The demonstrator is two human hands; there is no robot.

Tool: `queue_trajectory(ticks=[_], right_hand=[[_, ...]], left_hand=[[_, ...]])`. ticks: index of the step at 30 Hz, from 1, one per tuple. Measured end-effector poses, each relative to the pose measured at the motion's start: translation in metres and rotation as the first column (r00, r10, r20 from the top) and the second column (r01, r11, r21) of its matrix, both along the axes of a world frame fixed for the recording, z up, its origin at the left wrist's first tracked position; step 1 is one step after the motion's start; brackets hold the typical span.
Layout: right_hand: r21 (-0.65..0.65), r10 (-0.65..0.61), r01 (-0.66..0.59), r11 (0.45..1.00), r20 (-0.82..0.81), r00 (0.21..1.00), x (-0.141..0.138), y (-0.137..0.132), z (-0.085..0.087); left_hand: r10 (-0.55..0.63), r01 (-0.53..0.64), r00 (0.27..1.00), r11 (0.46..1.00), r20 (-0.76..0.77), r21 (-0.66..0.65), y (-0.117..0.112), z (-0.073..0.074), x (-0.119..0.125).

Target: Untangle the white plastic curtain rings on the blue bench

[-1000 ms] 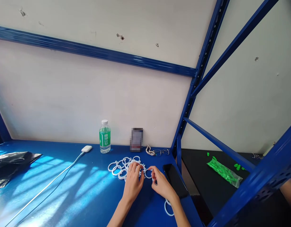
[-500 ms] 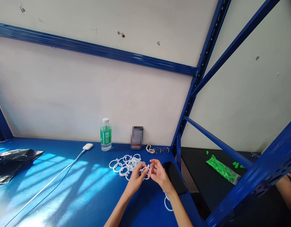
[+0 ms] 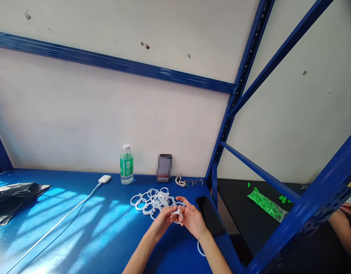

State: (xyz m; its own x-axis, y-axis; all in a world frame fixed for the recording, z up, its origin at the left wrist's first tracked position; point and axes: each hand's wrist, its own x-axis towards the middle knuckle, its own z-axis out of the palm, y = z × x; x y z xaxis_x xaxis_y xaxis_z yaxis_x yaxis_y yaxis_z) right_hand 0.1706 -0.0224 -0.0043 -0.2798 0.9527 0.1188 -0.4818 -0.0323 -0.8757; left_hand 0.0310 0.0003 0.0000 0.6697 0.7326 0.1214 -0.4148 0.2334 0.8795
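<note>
My left hand (image 3: 163,219) and my right hand (image 3: 192,219) meet just above the blue shelf top (image 3: 86,228), both pinching one white plastic ring (image 3: 177,213) between their fingertips. A pile of several white rings (image 3: 152,199) lies on the shelf just beyond my hands. Another white ring (image 3: 200,249) lies under my right wrist, partly hidden by the forearm.
A black phone (image 3: 210,215) lies right of my hands. At the back stand a green-labelled water bottle (image 3: 126,164), a white charger with cable (image 3: 104,179), a small blurred box (image 3: 165,168) and glasses (image 3: 192,182). A black bag (image 3: 12,196) lies far left. Another person's hand (image 3: 348,209) and a green bag (image 3: 266,205) are right.
My hands have lifted off the ring pile, drawn toward me and closed together on one white ring.
</note>
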Motion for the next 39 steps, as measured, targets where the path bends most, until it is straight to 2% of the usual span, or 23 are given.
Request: queue_trajectory(ticks=[7, 12, 14, 16, 18, 19, 21, 23, 24, 26, 28, 30, 33, 36, 39], right_hand=[[-0.097, 0.009, -0.013, 0.995, -0.041, 0.999, 0.002, 0.002, -0.005], [-0.043, -0.018, 0.014, 0.999, -0.091, 0.996, 0.000, 0.003, -0.004], [-0.006, -0.049, 0.048, 0.999, -0.023, 0.999, 0.002, 0.004, 0.000], [0.063, -0.131, 0.124, 0.990, 0.115, 0.985, 0.008, 0.003, 0.005], [0.159, -0.257, 0.216, 0.963, 0.322, 0.911, 0.021, -0.002, 0.010], [0.203, -0.330, 0.265, 0.942, 0.444, 0.833, 0.029, -0.007, 0.011], [0.298, -0.422, 0.299, 0.907, 0.662, 0.620, 0.046, -0.024, 0.010], [0.372, -0.457, 0.274, 0.887, 0.799, 0.392, 0.061, -0.047, 0.005], [0.382, -0.447, 0.251, 0.889, 0.840, 0.307, 0.067, -0.059, 0.003], [0.364, -0.403, 0.204, 0.909, 0.893, 0.199, 0.074, -0.082, -0.003], [0.325, -0.350, 0.188, 0.927, 0.929, 0.118, 0.074, -0.099, -0.008], [0.289, -0.303, 0.163, 0.943, 0.951, 0.066, 0.071, -0.106, -0.011], [0.306, -0.313, 0.120, 0.945, 0.949, 0.042, 0.062, -0.102, -0.013], [0.400, -0.401, 0.045, 0.916, 0.916, 0.014, 0.051, -0.088, -0.014], [0.502, -0.503, -0.041, 0.864, 0.862, -0.062, 0.041, -0.074, -0.013]], left_hand=[[-0.011, 0.011, 0.999, 1.000, -0.035, 0.006, -0.001, -0.007, 0.003], [0.092, -0.093, 0.995, 0.995, -0.033, -0.026, 0.005, -0.013, 0.006], [0.147, -0.146, 0.988, 0.989, -0.049, 0.020, 0.010, -0.015, 0.005], [0.281, -0.273, 0.957, 0.957, -0.069, 0.102, 0.016, -0.016, 0.001], [0.465, -0.426, 0.877, 0.868, -0.120, 0.254, 0.020, -0.016, -0.005], [0.568, -0.493, 0.809, 0.794, -0.148, 0.356, 0.022, -0.016, -0.008], [0.756, -0.559, 0.631, 0.601, -0.177, 0.571, 0.022, -0.017, -0.015], [0.874, -0.518, 0.457, 0.415, -0.168, 0.748, 0.022, -0.018, -0.019], [0.910, -0.472, 0.386, 0.338, -0.154, 0.814, 0.023, -0.019, -0.021], [0.957, -0.361, 0.265, 0.210, -0.116, 0.908, 0.026, -0.024, -0.023], [0.986, -0.249, 0.149, 0.115, -0.079, 0.962, 0.030, -0.030, -0.025], [0.995, -0.151, 0.069, 0.079, -0.069, 0.985, 0.035, -0.035, -0.026], [0.996, -0.073, 0.021, 0.086, -0.085, 0.994, 0.040, -0.038, -0.028], [0.996, -0.074, 0.002, 0.092, -0.092, 0.993, 0.039, -0.035, -0.027], [0.996, -0.125, 0.011, 0.088, -0.088, 0.988, 0.037, -0.027, -0.023]])
